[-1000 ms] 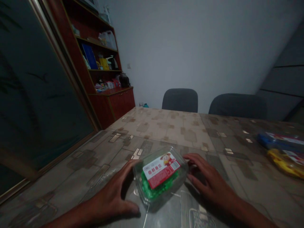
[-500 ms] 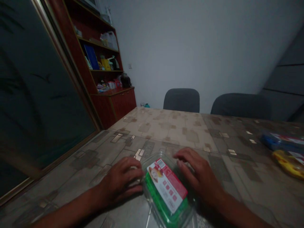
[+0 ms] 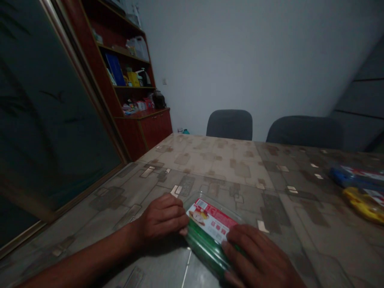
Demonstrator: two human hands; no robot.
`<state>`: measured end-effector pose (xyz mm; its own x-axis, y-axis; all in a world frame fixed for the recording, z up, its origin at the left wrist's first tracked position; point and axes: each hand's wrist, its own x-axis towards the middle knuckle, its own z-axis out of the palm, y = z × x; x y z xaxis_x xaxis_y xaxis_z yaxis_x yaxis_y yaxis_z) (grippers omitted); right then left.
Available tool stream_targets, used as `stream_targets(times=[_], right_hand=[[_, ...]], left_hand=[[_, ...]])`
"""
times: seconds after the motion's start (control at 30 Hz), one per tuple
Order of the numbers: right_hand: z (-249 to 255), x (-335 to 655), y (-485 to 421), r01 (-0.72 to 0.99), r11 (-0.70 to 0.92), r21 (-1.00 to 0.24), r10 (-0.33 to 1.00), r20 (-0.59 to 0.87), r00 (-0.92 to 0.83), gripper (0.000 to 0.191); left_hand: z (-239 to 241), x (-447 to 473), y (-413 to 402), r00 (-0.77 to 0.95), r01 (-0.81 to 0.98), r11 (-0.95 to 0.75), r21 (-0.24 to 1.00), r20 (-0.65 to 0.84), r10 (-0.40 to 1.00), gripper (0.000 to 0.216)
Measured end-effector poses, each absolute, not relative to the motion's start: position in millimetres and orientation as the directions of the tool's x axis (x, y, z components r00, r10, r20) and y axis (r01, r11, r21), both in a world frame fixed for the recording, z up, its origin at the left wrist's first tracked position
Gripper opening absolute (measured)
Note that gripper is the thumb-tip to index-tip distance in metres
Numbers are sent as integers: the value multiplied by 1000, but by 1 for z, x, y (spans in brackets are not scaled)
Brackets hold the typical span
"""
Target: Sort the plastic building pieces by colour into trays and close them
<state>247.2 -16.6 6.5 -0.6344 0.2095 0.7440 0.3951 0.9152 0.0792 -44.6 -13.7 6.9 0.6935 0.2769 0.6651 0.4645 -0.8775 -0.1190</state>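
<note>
A clear plastic box with green contents that I cannot make out rests on the table in front of me, turned at an angle. On its lid is a red and white label with a food picture and a barcode. My left hand is closed on the box's left edge, fingers curled over and thumb low at the side. At the near right corner, my right hand grips the box, its fingers lying over part of the label. The fingertips under the edge are hidden.
A blue pack and a yellow pack lie at the table's right side. Two grey chairs stand behind the patterned table. Further back left is a red-brown shelf cabinet, beside a dark glass door.
My right hand has come down from the box's upper right side onto its near right corner. My left fingers have closed on the left edge, and the box has tilted and turned slightly.
</note>
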Motion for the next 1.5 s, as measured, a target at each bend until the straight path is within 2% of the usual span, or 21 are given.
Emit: stream_targets(times=[0.33, 0.47, 0.57, 0.7, 0.8, 0.9, 1.0, 1.17, 1.23, 1.27, 1.33, 1.4, 1.43, 1.5], right_hand=[[9, 261, -14, 337, 936, 99, 172, 709, -684, 26], [10, 267, -8, 316, 949, 12, 200, 752, -629, 31], [22, 274, -3, 286, 957, -47, 248, 645, -723, 31], [36, 275, -4, 297, 955, -18, 250, 591, -767, 29], [34, 263, -8, 371, 928, 19, 282, 614, -737, 27], [26, 247, -12, 392, 917, 71, 236, 696, -678, 29], [19, 237, -12, 388, 917, 91, 219, 699, -680, 28], [10, 241, -7, 365, 931, 25, 230, 735, -637, 32], [9, 246, -4, 353, 935, 25, 224, 730, -646, 32], [10, 249, -2, 347, 938, 19, 229, 717, -658, 30], [13, 255, 2, 323, 946, -27, 250, 694, -675, 27], [16, 262, 6, 278, 958, -75, 254, 678, -690, 23], [17, 265, 7, 255, 963, -84, 244, 672, -699, 22], [17, 269, 10, 229, 971, -74, 218, 673, -706, 20]], left_hand=[[14, -30, -15, 690, 468, -857, -216, 695, 201, 22], [15, -37, -17, 641, 462, -881, -102, 725, 253, 13], [16, -42, -18, 565, 495, -868, -17, 765, 308, 9], [22, -42, -18, 600, 493, -870, -36, 738, 309, 12], [24, -40, -20, 665, 469, -874, -128, 702, 254, 13], [21, -37, -23, 665, 475, -863, -173, 713, 223, 14], [17, -36, -25, 646, 503, -849, -163, 723, 244, 16], [16, -31, -23, 661, 452, -885, -112, 708, 248, 18], [12, -28, -22, 625, 419, -907, -34, 736, 260, 18], [9, -27, -21, 575, 407, -912, 57, 759, 304, 18], [0, -25, -20, 414, 390, -848, 359, 754, 510, 33], [-10, -22, -20, 261, 295, -634, 715, 578, 773, 74], [-15, -20, -21, 229, 210, -491, 845, 446, 865, 95], [-23, -14, -23, 265, 20, -223, 975, 210, 941, 120]])
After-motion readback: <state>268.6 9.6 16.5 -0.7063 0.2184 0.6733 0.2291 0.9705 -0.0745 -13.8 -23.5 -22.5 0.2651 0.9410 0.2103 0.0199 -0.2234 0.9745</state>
